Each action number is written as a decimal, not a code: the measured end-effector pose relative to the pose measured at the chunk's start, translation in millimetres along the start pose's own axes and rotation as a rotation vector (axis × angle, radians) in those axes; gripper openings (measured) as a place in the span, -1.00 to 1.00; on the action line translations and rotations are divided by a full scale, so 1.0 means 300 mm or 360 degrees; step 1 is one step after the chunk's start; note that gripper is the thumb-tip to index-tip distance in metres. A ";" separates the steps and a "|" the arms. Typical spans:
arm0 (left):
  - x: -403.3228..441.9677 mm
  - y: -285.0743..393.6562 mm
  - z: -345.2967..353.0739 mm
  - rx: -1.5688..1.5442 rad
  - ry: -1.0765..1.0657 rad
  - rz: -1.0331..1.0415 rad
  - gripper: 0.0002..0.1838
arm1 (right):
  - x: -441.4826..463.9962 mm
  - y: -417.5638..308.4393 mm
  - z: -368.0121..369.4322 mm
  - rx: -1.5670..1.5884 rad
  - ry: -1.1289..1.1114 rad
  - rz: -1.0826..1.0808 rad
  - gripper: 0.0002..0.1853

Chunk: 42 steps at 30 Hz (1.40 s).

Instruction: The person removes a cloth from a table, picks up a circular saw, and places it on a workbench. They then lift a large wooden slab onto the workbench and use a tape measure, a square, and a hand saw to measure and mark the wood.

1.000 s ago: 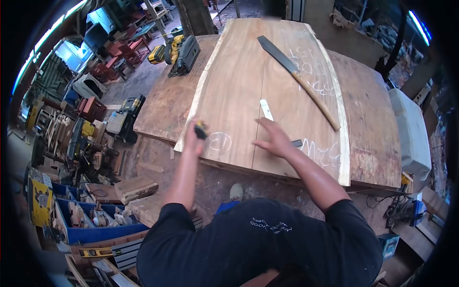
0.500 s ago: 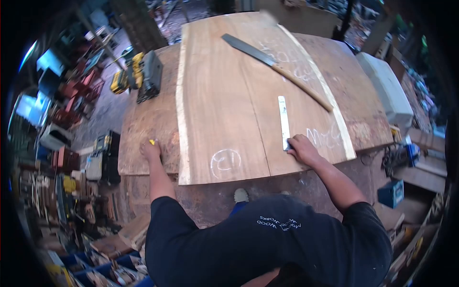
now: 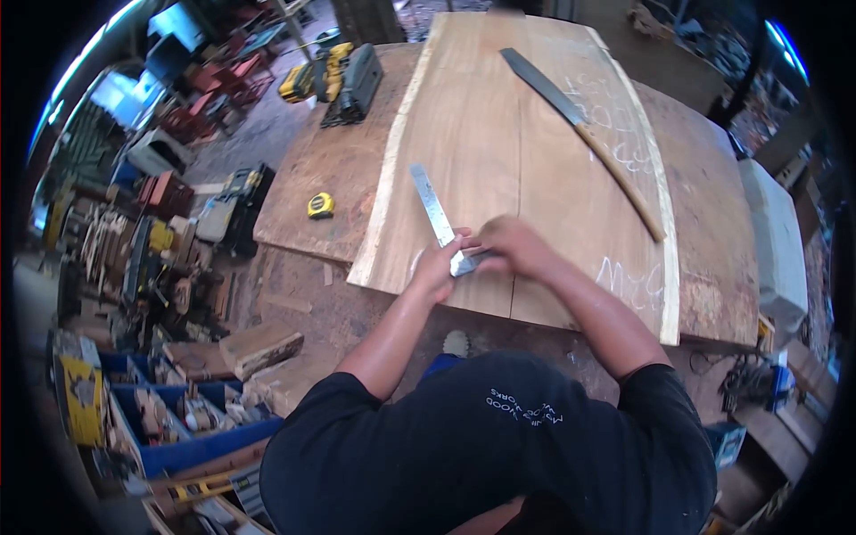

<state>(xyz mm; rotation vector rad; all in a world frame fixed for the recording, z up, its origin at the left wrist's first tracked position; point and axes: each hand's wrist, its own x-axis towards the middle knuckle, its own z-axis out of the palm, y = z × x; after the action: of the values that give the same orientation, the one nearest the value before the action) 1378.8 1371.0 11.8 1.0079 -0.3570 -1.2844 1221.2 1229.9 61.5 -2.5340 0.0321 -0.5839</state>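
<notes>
My left hand (image 3: 434, 270) is closed around the lower end of a metal square (image 3: 432, 203). Its long, ruler-like blade points up and to the left over the wooden slab (image 3: 464, 152), and a short, thicker end piece shows by my fingers. My right hand (image 3: 515, 247), smeared by motion, is curled right beside that end piece; whether it grips it I cannot tell. A yellow and black tape measure (image 3: 321, 206) rests on the table to the left of the slab. A machete (image 3: 584, 134) with a long wooden handle lies across the slab's right half.
A yellow cordless power tool (image 3: 332, 76) stands at the table's back left. White chalk marks (image 3: 615, 134) show on the slab's right side. A pale block (image 3: 772, 241) stands right of the table (image 3: 704, 205). Blue bins (image 3: 183, 455) of wood pieces sit low at left.
My left hand has let go of the tape measure on the table and taken hold of the square. The square has left the slab's right half, and my right hand has come in beside my left.
</notes>
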 end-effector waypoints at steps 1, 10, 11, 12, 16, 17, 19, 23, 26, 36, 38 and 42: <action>-0.005 0.012 -0.035 0.0128 0.0208 0.0007 -0.61 | -0.025 0.087 -0.046 -0.0037 0.0162 0.0192 -0.47; -0.221 0.445 -0.723 0.0591 0.1099 0.0534 -0.73 | -0.509 0.672 -0.424 -0.0992 -0.0037 0.1727 -0.49; -0.218 0.483 -0.820 0.0600 0.1174 0.0560 -0.73 | -0.480 0.629 -0.395 -0.0837 -0.0138 0.1679 -0.51; -0.210 0.513 -0.905 0.0613 0.1238 0.0573 -0.73 | -0.387 0.488 -0.368 -0.0575 -0.0055 0.1635 -0.52; -0.144 0.594 -1.053 0.0400 0.1418 0.0565 -0.70 | -0.173 0.297 -0.145 -0.0051 0.0286 0.1601 -0.49; -0.104 0.594 -1.121 0.0332 0.1456 0.0568 -0.69 | -0.102 0.213 -0.108 0.0165 0.0298 0.1553 -0.51; -0.045 0.595 -1.183 0.0272 0.1504 0.0573 -0.68 | 0.023 0.126 0.008 0.0834 0.0428 0.1617 -0.66; 0.092 0.546 -1.437 0.0244 0.1478 0.0445 -0.66 | 0.338 -0.054 0.170 0.1183 0.0446 0.1595 -0.64; 0.132 0.579 -1.416 0.0168 0.1421 0.0475 -0.66 | 0.534 -0.083 0.295 0.1310 0.0398 0.1510 -0.64; 0.203 0.654 -1.557 0.0733 0.1547 0.0533 -0.71 | 0.873 -0.143 0.750 0.1015 0.0406 0.1576 -0.60; 0.232 0.638 -1.586 0.0703 0.1405 0.0378 -0.67 | 0.872 -0.088 0.899 0.0950 0.0613 0.1520 -0.55; 0.310 0.584 -1.675 0.1387 0.1666 0.0837 -0.63 | 0.855 -0.163 0.942 0.0801 0.0701 0.1594 -0.43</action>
<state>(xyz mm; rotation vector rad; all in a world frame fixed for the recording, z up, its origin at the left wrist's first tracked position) 1878.9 1488.6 -155.2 1.9892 -0.3136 0.0315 1565.8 1376.8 -26.9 -1.5683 1.0834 -0.5931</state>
